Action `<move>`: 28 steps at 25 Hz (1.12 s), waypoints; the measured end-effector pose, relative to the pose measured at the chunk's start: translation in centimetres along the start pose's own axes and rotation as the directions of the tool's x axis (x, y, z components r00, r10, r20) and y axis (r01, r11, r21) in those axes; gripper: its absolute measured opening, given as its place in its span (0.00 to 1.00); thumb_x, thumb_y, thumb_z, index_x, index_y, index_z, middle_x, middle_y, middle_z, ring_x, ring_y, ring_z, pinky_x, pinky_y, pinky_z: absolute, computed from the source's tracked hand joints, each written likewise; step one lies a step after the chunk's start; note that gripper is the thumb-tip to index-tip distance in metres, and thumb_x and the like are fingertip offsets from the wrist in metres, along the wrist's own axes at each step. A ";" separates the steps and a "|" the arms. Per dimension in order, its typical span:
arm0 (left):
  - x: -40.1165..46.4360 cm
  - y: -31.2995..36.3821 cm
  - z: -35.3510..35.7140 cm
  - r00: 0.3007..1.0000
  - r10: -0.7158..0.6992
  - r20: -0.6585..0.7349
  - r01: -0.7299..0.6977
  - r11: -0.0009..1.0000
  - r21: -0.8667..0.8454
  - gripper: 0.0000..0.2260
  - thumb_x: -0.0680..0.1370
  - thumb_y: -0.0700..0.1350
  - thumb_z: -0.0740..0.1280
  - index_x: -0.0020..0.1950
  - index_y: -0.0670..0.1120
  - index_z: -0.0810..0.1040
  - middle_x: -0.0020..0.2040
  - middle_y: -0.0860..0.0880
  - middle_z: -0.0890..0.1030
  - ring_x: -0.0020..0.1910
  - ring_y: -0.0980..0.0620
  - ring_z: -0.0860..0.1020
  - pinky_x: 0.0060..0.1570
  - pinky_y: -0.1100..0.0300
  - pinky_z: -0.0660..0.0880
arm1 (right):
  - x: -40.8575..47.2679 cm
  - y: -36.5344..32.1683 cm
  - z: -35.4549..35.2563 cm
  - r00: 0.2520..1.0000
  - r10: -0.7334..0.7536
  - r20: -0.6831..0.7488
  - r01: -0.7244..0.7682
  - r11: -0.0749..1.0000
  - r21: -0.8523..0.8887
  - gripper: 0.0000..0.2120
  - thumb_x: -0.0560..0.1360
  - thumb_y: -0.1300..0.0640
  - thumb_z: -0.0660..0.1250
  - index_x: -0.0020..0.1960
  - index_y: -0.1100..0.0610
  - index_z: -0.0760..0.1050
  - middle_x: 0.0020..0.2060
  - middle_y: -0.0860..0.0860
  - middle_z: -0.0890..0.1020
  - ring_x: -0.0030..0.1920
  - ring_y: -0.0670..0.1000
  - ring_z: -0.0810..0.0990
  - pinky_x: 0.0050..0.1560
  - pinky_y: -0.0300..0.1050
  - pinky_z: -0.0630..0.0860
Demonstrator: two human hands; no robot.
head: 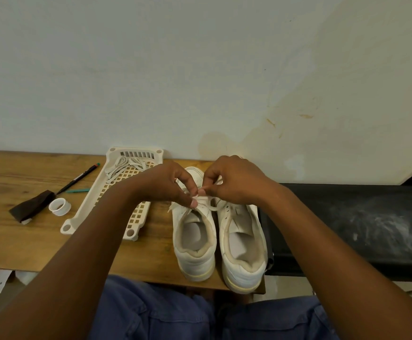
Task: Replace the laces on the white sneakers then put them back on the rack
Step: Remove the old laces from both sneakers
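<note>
Closest to the camera are the blue trousers (151,312), then two forearms reaching out toward 12 o'clock over the wooden table (28,246). Both hands meet above the left sneaker (195,231), right at its lace area. The left hand (165,185) is curled and pinching the lace (203,200), and the right hand (234,182) pinches it too, fingertips of the two nearly touching.

The shoe's long axis runs 6 to 12, heel toward the person, so the eyelets sit straight ahead of both hands, neither really closer. The right sneaker (244,241) sits touching it at 3 o'clock.

The rack (89,207) lies at roughly 10 o'clock from the shoes, just beside them, with another lace (124,166) piled at its far end. My guess is lacing is mid-way, racking comes later.
</note>
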State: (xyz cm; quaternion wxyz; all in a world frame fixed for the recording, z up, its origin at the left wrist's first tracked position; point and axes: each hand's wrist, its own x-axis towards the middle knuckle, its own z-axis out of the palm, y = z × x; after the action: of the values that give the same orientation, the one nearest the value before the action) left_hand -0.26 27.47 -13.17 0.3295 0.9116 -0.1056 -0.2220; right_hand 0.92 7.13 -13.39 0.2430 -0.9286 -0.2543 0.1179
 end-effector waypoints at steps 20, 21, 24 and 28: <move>0.1 -0.3 -0.2 0.999 -0.012 0.035 0.012 1.000 0.018 0.15 0.70 0.47 0.81 0.54 0.47 0.85 0.46 0.57 0.86 0.50 0.54 0.83 0.56 0.54 0.79 | -0.7 -0.4 -1.7 0.995 -0.016 -0.101 0.086 0.670 0.738 0.09 0.83 0.63 0.65 0.48 0.66 0.80 0.39 0.46 0.85 0.29 0.42 0.73 0.30 0.36 0.68; 0.1 -0.4 -0.2 0.999 -0.014 0.030 0.013 1.000 0.016 0.17 0.70 0.47 0.81 0.56 0.47 0.85 0.51 0.54 0.86 0.53 0.52 0.83 0.56 0.55 0.79 | -0.8 -0.6 -1.7 0.993 0.005 -0.116 0.095 0.543 0.834 0.09 0.84 0.62 0.64 0.47 0.64 0.78 0.43 0.48 0.86 0.29 0.44 0.69 0.28 0.36 0.64; 0.2 -0.4 0.0 1.000 -0.008 0.027 0.007 0.999 0.044 0.20 0.70 0.45 0.81 0.60 0.49 0.82 0.53 0.56 0.83 0.50 0.58 0.81 0.46 0.66 0.74 | -0.4 -0.9 -1.0 0.989 0.101 -0.110 0.045 0.499 0.866 0.10 0.85 0.57 0.63 0.45 0.57 0.75 0.49 0.55 0.88 0.28 0.46 0.67 0.27 0.38 0.64; -0.1 -0.3 -0.2 1.000 0.006 -0.021 -0.006 1.000 0.001 0.13 0.70 0.44 0.81 0.53 0.49 0.83 0.46 0.58 0.84 0.37 0.66 0.78 0.44 0.64 0.72 | 0.7 0.1 0.6 0.962 0.058 -0.266 0.079 0.874 0.479 0.05 0.79 0.56 0.69 0.45 0.53 0.80 0.42 0.47 0.87 0.38 0.43 0.81 0.44 0.50 0.80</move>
State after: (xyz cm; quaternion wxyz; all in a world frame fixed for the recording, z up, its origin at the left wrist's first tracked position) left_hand -0.25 27.87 -13.20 0.3310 0.9136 -0.1050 -0.2114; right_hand 1.34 7.62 -13.99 0.5011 -0.8439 -0.1859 0.0477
